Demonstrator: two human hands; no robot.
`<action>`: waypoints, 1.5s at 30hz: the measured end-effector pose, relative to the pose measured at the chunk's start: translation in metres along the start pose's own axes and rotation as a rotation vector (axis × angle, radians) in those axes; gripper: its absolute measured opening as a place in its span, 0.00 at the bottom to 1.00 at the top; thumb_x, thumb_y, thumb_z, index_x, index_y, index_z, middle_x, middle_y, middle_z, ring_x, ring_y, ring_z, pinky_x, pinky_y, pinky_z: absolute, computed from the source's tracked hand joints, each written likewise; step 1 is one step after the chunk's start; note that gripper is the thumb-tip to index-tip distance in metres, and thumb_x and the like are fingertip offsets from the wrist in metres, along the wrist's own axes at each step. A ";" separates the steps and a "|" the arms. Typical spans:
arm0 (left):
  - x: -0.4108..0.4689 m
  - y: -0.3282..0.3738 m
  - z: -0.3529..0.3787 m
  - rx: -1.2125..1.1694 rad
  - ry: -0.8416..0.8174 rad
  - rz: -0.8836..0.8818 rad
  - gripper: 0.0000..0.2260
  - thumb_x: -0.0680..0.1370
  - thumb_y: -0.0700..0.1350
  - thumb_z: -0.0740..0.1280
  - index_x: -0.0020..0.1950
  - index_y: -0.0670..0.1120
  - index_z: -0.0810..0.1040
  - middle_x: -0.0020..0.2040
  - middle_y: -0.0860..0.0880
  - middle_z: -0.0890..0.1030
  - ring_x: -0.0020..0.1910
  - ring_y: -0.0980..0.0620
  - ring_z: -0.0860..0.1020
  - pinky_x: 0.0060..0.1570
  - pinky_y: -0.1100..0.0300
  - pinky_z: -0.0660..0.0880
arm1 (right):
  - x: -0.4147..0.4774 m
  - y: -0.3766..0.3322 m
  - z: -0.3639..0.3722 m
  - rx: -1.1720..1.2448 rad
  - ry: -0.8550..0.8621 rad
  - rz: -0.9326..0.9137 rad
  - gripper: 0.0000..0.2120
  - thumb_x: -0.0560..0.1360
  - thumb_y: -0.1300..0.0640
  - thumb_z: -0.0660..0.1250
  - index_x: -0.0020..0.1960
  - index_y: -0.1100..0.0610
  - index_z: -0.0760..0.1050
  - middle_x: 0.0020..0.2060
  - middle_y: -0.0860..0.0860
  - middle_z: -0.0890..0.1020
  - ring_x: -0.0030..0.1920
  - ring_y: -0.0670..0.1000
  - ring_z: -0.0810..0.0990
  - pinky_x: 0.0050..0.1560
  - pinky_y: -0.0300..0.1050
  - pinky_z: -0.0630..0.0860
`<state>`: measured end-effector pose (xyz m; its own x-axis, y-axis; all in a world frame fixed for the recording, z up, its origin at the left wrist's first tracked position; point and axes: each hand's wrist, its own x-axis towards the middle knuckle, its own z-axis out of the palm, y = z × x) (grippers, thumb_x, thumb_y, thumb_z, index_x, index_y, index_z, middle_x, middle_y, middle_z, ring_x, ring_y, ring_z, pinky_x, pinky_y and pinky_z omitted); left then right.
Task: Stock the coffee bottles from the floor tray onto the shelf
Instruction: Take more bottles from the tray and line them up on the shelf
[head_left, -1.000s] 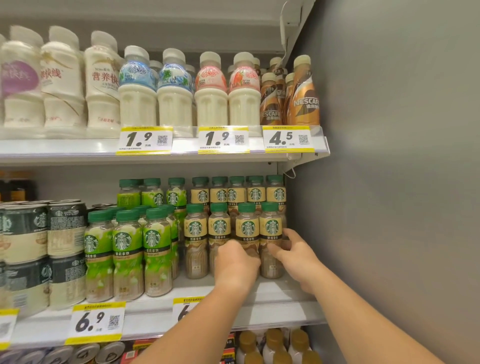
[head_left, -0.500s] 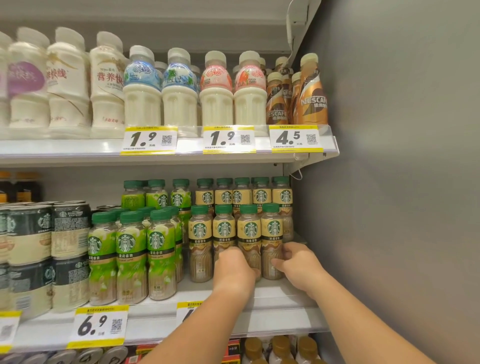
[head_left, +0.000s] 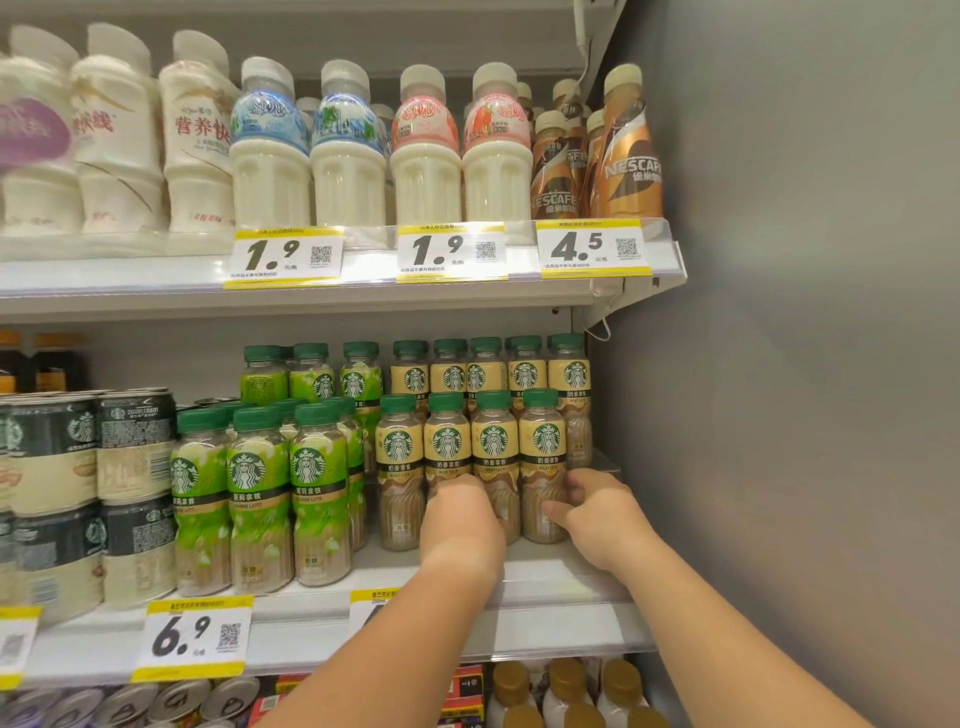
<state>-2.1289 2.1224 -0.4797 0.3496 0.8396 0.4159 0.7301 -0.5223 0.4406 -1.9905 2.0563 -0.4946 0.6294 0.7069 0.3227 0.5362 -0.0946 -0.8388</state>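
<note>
The front row of cream-label coffee bottles (head_left: 493, 467) stands upright on the middle shelf (head_left: 561, 582), both hands' fingers (head_left: 558, 512) curled round the lower bodies, apparently squaring the row, left hand (head_left: 460, 525) hiding its grip, right hand (head_left: 597, 512) outermost.

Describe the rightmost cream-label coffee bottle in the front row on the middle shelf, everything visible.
The rightmost front-row bottle stands upright near the shelf's right end. It has a dark green screw cap, a clear, plastic-looking body showing milky brown coffee, and a cream wrap with a green round logo and a dark band of lettering. The right hand wraps its lower right side, thumb across the front. It stands close against its left neighbour; more like it stand behind.
</note>
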 end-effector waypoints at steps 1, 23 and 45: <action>0.000 0.000 0.000 0.007 -0.001 0.007 0.10 0.78 0.41 0.69 0.59 0.42 0.78 0.57 0.42 0.81 0.58 0.42 0.80 0.52 0.54 0.78 | 0.000 0.000 0.000 -0.004 0.000 0.001 0.19 0.76 0.60 0.71 0.66 0.58 0.75 0.60 0.54 0.82 0.58 0.54 0.80 0.60 0.46 0.76; -0.068 -0.083 -0.044 0.346 -0.130 0.512 0.36 0.78 0.69 0.42 0.81 0.50 0.52 0.80 0.43 0.56 0.79 0.41 0.54 0.75 0.37 0.53 | -0.131 -0.036 0.010 -0.926 0.057 -0.203 0.35 0.79 0.33 0.41 0.81 0.49 0.46 0.81 0.53 0.48 0.80 0.53 0.44 0.79 0.54 0.43; -0.312 -0.322 0.053 0.291 -0.404 0.482 0.34 0.78 0.64 0.52 0.76 0.43 0.66 0.75 0.36 0.67 0.73 0.35 0.68 0.69 0.37 0.66 | -0.380 0.099 0.174 -0.883 -0.155 -0.117 0.33 0.78 0.43 0.52 0.77 0.60 0.61 0.77 0.62 0.60 0.77 0.62 0.59 0.75 0.61 0.59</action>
<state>-2.4418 2.0363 -0.7939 0.8248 0.5430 0.1579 0.5461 -0.8373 0.0264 -2.2744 1.9003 -0.7764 0.4952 0.8261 0.2688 0.8687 -0.4746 -0.1417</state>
